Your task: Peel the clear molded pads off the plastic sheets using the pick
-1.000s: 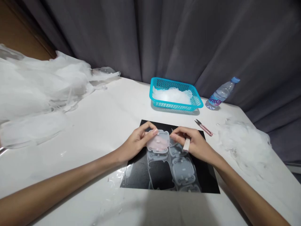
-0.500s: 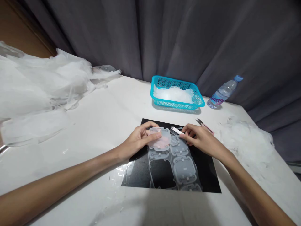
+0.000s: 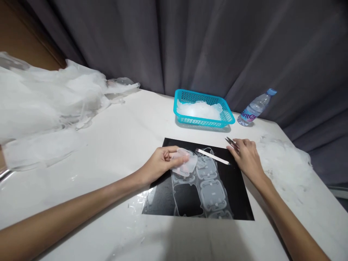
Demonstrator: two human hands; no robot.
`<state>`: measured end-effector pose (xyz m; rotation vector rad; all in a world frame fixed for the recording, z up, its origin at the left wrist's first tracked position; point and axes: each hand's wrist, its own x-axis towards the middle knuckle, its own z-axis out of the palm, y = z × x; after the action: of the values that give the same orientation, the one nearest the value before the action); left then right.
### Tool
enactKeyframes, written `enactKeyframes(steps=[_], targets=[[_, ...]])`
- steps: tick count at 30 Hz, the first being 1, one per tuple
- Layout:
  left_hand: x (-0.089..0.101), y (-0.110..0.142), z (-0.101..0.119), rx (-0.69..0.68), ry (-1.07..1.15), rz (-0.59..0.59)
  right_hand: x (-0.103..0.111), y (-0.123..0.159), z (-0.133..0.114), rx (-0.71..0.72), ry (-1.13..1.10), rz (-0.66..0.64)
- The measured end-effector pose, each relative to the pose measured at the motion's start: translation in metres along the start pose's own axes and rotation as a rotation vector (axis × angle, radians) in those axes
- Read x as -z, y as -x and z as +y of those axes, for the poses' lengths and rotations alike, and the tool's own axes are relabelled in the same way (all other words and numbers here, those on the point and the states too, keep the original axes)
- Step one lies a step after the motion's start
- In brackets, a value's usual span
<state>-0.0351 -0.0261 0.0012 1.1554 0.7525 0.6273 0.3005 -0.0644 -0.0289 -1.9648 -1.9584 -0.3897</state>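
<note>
My left hand [image 3: 163,161] is closed on a small translucent plastic piece [image 3: 186,164], held just above a sheet of joined translucent pieces [image 3: 210,186] on a black mat [image 3: 239,195]. A thin white blade tool [image 3: 213,156] lies loose on the mat's far side. My right hand [image 3: 246,156] rests at the mat's right edge with its fingertips on pink-handled snips [image 3: 233,142]. Whether those fingers grip the snips is hidden.
A turquoise basket [image 3: 202,121] with cut clear pieces stands at the back. A water bottle [image 3: 254,108] lies to its right. Plastic scraps [image 3: 282,159] pile on the right, and a big heap of clear film [image 3: 46,105] covers the left of the white table [image 3: 119,134].
My right hand let go of the white blade tool, which now lies on the mat, and moved right to the snips. My left hand lifted the single piece slightly.
</note>
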Motion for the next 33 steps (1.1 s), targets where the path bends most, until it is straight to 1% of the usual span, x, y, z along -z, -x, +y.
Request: enactKeyframes(steps=[2,4,8,10,12,14,15,16,19,21,22,28,33], targets=[[0.000,0.001,0.000,-0.011,-0.075,0.022,-0.004,0.001,0.007,0.028,-0.022,-0.023],[0.000,0.002,0.001,-0.036,-0.140,0.032,-0.006,-0.001,0.008,0.030,0.006,-0.043],[-0.002,0.004,0.004,-0.085,-0.220,0.023,-0.007,-0.004,0.003,-0.070,0.061,-0.020],[-0.003,0.005,0.005,-0.090,-0.214,0.029,-0.003,-0.004,-0.002,-0.116,0.030,0.008],[-0.004,0.005,0.005,-0.088,-0.190,0.040,0.005,-0.003,-0.013,-0.171,-0.097,0.033],[-0.003,0.006,0.003,-0.091,-0.184,0.042,0.015,-0.001,-0.029,-0.215,-0.349,0.015],[-0.003,0.006,0.001,-0.098,-0.196,0.043,0.021,0.000,-0.038,-0.210,-0.497,-0.032],[-0.002,0.006,0.000,-0.109,-0.219,0.046,0.026,0.001,-0.048,-0.181,-0.637,-0.107],[-0.001,0.007,-0.003,-0.142,-0.298,0.078,0.039,0.007,-0.076,-0.086,-0.888,-0.311],[-0.002,0.007,-0.003,-0.158,-0.331,0.081,0.043,0.011,-0.090,-0.062,-0.984,-0.388],[-0.002,0.008,-0.003,-0.167,-0.340,0.075,0.043,0.014,-0.095,-0.062,-1.025,-0.404],[-0.004,0.009,-0.003,-0.201,-0.318,0.001,0.038,0.018,-0.119,-0.139,-1.227,-0.379],[-0.003,0.009,-0.006,-0.209,-0.381,-0.012,0.035,0.015,-0.128,-0.226,-1.349,-0.428]])
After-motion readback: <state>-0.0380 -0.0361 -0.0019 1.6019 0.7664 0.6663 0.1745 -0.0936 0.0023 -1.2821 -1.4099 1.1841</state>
